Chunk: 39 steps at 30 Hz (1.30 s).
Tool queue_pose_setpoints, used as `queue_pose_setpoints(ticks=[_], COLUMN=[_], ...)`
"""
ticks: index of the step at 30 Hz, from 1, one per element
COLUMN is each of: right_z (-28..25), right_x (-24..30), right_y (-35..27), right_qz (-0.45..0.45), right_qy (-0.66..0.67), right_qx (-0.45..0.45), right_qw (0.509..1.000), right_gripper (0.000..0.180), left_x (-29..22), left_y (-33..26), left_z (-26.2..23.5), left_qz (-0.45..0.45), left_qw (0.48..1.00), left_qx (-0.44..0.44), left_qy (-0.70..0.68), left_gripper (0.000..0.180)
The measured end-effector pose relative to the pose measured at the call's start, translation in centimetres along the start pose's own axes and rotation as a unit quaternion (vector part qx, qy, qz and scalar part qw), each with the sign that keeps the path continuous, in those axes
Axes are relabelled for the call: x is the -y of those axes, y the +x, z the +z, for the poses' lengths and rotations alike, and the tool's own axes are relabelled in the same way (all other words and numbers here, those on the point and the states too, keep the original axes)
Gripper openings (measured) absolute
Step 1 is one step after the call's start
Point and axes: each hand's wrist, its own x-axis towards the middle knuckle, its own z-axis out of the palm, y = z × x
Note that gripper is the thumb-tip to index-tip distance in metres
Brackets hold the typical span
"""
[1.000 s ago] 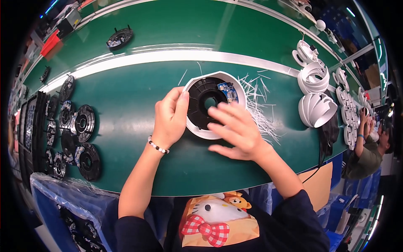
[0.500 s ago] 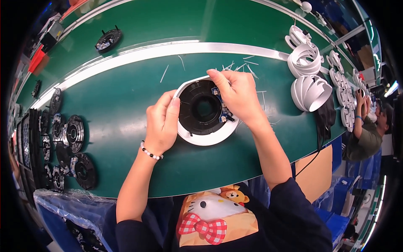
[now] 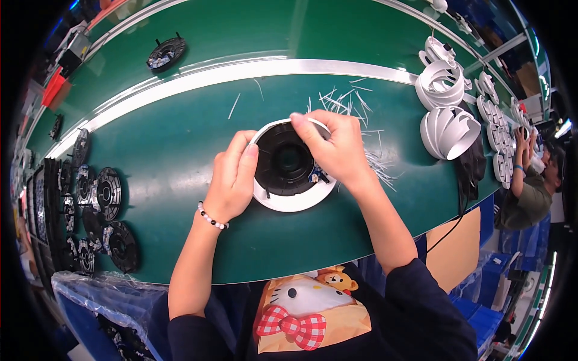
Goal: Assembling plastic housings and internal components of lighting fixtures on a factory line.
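Over the middle of the green table, my two hands grip a round white housing (image 3: 296,203) with a black plastic disc (image 3: 272,171) set inside it. My left hand (image 3: 233,174) is wrapped round its left rim, thumb on the edge. On the upper right side, my right hand (image 3: 338,147) holds the rim with its thumb laid over the top of the disc. A small blue circuit board (image 3: 315,174) shows on the disc below my right palm; the hand hides the rest of that side.
Thin white strips (image 3: 343,103) lie scattered beyond and right of my right hand. White rings (image 3: 448,133) are stacked at right. Several black discs (image 3: 109,192) sit at left, and another black disc (image 3: 167,54) lies beyond the white rail. A person (image 3: 533,186) works at far right.
My right hand has shifted slightly left across the disc and now covers the upper circuit board part that showed before. More of the white strips is visible. My left hand keeps its hold.
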Motion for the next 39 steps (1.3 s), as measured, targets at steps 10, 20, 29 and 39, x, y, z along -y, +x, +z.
queue_pose_setpoints(ticks=[10,20,29,39], right_z=[-0.4,-1.4,-0.5,-0.2], right_x=[-1.9,0.6,0.0,-0.3], right_y=[0.8,0.8,0.5,0.3], right_qz=[0.094,0.284,0.309,0.266], right_qy=[0.144,0.371,0.422,0.436], right_qx=[0.041,0.183,0.156,0.133], right_qw=[0.984,0.865,0.838,0.85], right_gripper=[0.043,0.065,0.072,0.063], left_x=[1.4,1.4,1.7,0.3], left_y=[0.2,1.0,1.0,0.8], left_z=[0.4,-1.6,-1.6,-0.7], left_qz=[-0.068,-0.363,-0.347,-0.291], left_qw=[0.995,0.805,0.823,0.866], left_qx=[-0.071,0.01,-0.027,-0.079], left_qy=[-0.021,-0.469,-0.449,-0.399], left_gripper=[0.028,0.041,0.041,0.042])
